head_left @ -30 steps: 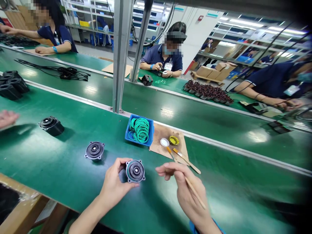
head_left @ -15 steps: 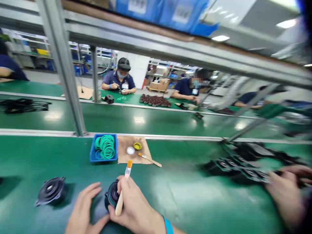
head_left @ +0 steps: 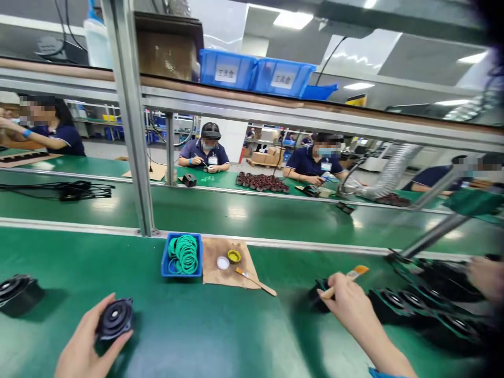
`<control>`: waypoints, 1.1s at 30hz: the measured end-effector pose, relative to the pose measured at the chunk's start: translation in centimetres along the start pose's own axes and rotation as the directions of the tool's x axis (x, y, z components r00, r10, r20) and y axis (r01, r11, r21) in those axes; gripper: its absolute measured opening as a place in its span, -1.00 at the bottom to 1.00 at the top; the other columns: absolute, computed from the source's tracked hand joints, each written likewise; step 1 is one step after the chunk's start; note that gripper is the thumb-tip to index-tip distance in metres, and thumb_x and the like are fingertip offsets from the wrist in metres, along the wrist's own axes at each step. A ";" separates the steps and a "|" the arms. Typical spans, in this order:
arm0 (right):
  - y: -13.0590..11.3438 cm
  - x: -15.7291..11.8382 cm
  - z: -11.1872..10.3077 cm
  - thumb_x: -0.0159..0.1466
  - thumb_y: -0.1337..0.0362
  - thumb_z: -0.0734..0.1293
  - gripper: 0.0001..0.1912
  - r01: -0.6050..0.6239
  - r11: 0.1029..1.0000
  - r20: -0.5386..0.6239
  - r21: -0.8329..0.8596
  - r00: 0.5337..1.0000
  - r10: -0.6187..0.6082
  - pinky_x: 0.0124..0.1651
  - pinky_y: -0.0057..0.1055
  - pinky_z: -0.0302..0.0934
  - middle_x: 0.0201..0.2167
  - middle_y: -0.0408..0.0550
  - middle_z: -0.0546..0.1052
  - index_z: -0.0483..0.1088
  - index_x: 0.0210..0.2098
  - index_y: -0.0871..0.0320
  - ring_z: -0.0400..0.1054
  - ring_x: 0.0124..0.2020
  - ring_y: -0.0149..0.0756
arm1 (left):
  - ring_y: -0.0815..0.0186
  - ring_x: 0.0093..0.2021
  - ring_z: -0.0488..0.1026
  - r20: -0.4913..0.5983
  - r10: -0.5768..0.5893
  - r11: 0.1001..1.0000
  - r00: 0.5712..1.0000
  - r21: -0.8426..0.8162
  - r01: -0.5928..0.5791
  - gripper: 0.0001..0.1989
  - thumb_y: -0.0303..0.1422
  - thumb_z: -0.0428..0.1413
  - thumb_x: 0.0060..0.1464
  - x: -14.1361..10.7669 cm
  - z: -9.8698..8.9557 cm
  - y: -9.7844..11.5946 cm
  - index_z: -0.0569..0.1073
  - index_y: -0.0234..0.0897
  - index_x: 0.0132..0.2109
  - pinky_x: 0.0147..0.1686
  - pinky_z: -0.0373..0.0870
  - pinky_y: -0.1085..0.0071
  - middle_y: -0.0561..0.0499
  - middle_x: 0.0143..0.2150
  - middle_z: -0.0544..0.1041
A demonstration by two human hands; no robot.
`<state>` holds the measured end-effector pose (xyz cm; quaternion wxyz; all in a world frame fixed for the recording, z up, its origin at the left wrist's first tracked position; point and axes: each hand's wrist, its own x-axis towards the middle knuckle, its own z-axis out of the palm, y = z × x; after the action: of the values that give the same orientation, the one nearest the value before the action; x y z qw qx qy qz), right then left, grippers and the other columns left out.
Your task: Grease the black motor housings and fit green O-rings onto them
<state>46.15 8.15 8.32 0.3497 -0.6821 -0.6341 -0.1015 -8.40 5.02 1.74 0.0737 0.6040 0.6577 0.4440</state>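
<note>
On the left, my left hand point(head_left: 88, 336) has its thumb and fingers closed round the sides of a black round speaker point(head_left: 115, 317) with a pale dot in its centre. Over to the right, my right hand point(head_left: 350, 299) grips a brush point(head_left: 338, 285) with a wooden handle and orange bristles. The same hand's fingers also hold a second black speaker point(head_left: 319, 300), partly hidden behind them, at the left end of a group of similar speakers point(head_left: 394, 302) with green rims.
A blue bin point(head_left: 165, 270) of green rings point(head_left: 185, 254) stands beside stained cardboard point(head_left: 224, 278) with a yellow pot point(head_left: 234, 256), white lid point(head_left: 222, 263) and another brush point(head_left: 255, 281). Another speaker point(head_left: 19, 294) sits far left. A co-worker's hand point(head_left: 484, 278) is at right. A metal post point(head_left: 132, 131) rises ahead.
My right hand has moved right with the brush and a speaker, towards the group. My left hand has moved left and taken hold of another speaker. The view has tilted up.
</note>
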 end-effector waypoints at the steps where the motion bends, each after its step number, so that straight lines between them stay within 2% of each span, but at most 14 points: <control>1: -0.8 0.5 0.5 0.13 -0.01 0.26 -0.69 0.022 1.000 -0.008 0.018 1.000 -0.022 -0.53 -0.23 0.19 -0.66 -0.07 0.33 0.05 -0.50 -0.03 0.34 -0.58 -0.05 | 0.01 -0.17 0.65 0.045 0.006 1.000 0.999 0.002 -0.006 -0.45 -0.05 0.26 -0.06 -0.6 0.5 0.6 0.45 -0.13 0.07 -0.22 0.62 0.18 -0.05 -0.02 0.63; 3: -4.1 1.3 2.2 0.20 0.02 0.26 -0.73 0.105 0.989 0.024 0.104 0.994 -0.108 -0.43 -0.23 0.27 -0.54 -0.01 0.43 0.14 -0.45 0.01 0.40 -0.48 -0.06 | 0.03 -0.07 0.62 0.093 0.032 0.999 0.995 -0.041 -0.028 -0.45 -0.07 0.26 -0.05 -2.0 1.8 2.3 0.44 -0.14 0.09 -0.13 0.60 0.21 -0.06 0.01 0.60; 5: -8.8 1.9 4.5 0.29 0.09 0.24 -0.78 0.208 0.948 0.106 0.241 0.965 -0.238 -0.40 -0.33 0.30 -0.47 -0.06 0.48 0.17 -0.40 0.03 0.42 -0.48 -0.20 | 0.07 0.00 0.58 0.076 0.028 0.993 0.997 -0.120 -0.019 -0.51 -0.12 0.23 -0.01 -3.4 3.2 4.0 0.46 -0.14 0.08 -0.07 0.57 0.24 -0.06 0.04 0.56; 7: -13.9 2.4 7.2 0.35 0.22 0.21 -0.84 0.297 0.869 0.204 0.395 0.894 -0.399 -0.41 -0.42 0.29 -0.43 -0.10 0.48 0.18 -0.37 0.05 0.39 -0.47 -0.28 | 0.08 0.02 0.57 0.071 0.038 0.982 0.997 -0.187 -0.024 -0.52 -0.12 0.22 0.01 -4.7 4.4 5.1 0.47 -0.14 0.08 -0.04 0.55 0.27 -0.08 0.06 0.54; 10: -20.2 3.1 11.2 0.31 0.40 0.21 -0.84 0.378 0.796 0.233 0.473 0.817 -0.527 -0.36 -0.45 0.27 -0.40 -0.12 0.45 0.19 -0.40 0.07 0.37 -0.41 -0.31 | 0.04 0.09 0.53 0.058 0.078 0.963 0.995 -0.262 -0.060 -0.42 -0.05 0.22 0.03 -5.9 5.3 5.4 0.44 -0.15 0.16 0.04 0.51 0.26 -0.13 0.13 0.52; 13: -23.7 3.8 14.1 0.27 0.48 0.22 -0.79 0.446 0.742 0.249 0.502 0.747 -0.617 -0.34 -0.43 0.20 -0.43 -0.12 0.41 0.20 -0.43 0.08 0.30 -0.39 -0.28 | 0.04 0.15 0.49 0.041 0.088 0.945 0.995 -0.319 -0.071 -0.41 -0.03 0.17 0.10 -6.6 5.3 4.7 0.37 -0.15 0.22 0.12 0.46 0.24 -0.15 0.18 0.51; 16: -24.8 4.3 15.6 0.26 0.50 0.22 -0.75 0.478 0.715 0.262 0.510 0.706 -0.658 -0.34 -0.39 0.12 -0.49 -0.13 0.37 0.17 -0.47 0.08 0.22 -0.41 -0.26 | 0.10 0.09 0.54 0.060 0.054 0.930 0.997 -0.367 -0.028 -0.43 -0.06 0.14 0.16 -6.9 5.0 4.4 0.34 -0.16 0.24 0.09 0.49 0.25 -0.15 0.15 0.53; 20: -24.5 4.4 15.6 0.25 0.51 0.21 -0.76 0.452 0.724 0.272 0.522 0.716 -0.643 -0.35 -0.38 0.06 -0.51 -0.12 0.36 0.17 -0.48 0.08 0.19 -0.42 -0.24 | 0.10 0.06 0.56 0.099 0.027 0.912 0.995 -0.410 0.015 -0.44 -0.10 0.20 0.11 -6.6 4.5 4.5 0.37 -0.18 0.21 0.06 0.52 0.24 -0.15 0.13 0.56; 23: -23.9 4.6 15.0 0.21 0.49 0.22 -0.81 0.396 0.736 0.279 0.549 0.744 -0.608 -0.35 -0.39 0.05 -0.49 -0.12 0.38 0.20 -0.46 0.09 0.22 -0.43 -0.26 | 0.12 0.06 0.57 0.162 0.049 0.906 0.986 -0.422 0.024 -0.42 -0.23 0.27 0.05 -6.3 4.0 4.6 0.36 -0.15 0.21 0.04 0.54 0.28 -0.11 0.13 0.56; 27: -23.2 5.6 14.4 0.19 0.41 0.23 -0.87 0.283 0.755 0.279 0.592 0.806 -0.522 -0.39 -0.41 0.05 -0.51 -0.15 0.40 0.21 -0.45 0.09 0.24 -0.49 -0.29 | 0.18 0.07 0.57 0.228 0.037 0.903 0.973 -0.424 0.066 -0.37 -0.38 0.33 -0.02 -5.9 3.3 5.1 0.35 -0.09 0.20 0.06 0.52 0.35 -0.05 0.13 0.57; 31: -23.2 6.3 13.3 0.22 0.28 0.25 -0.85 0.141 0.757 0.261 0.638 0.885 -0.385 -0.42 -0.41 0.08 -0.53 -0.15 0.41 0.17 -0.46 0.06 0.24 -0.53 -0.31 | 0.18 0.04 0.58 0.237 -0.004 0.895 0.972 -0.433 0.109 -0.36 -0.44 0.36 -0.09 -5.8 3.0 5.7 0.39 -0.10 0.17 0.04 0.52 0.36 -0.03 0.09 0.60; 33: -23.8 5.7 12.4 0.23 0.20 0.26 -0.81 0.084 0.728 0.267 0.680 0.897 -0.353 -0.40 -0.40 0.16 -0.49 -0.12 0.45 0.14 -0.45 0.05 0.31 -0.48 -0.29 | 0.17 0.02 0.59 0.228 -0.012 0.889 0.974 -0.444 0.114 -0.34 -0.45 0.37 -0.12 -5.8 3.1 5.7 0.39 -0.11 0.16 0.03 0.53 0.35 -0.03 0.08 0.61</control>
<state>21.06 19.05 10.86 0.4211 -0.4419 -0.7614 0.2184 -0.74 0.84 1.21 0.2992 0.5935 0.5430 0.5132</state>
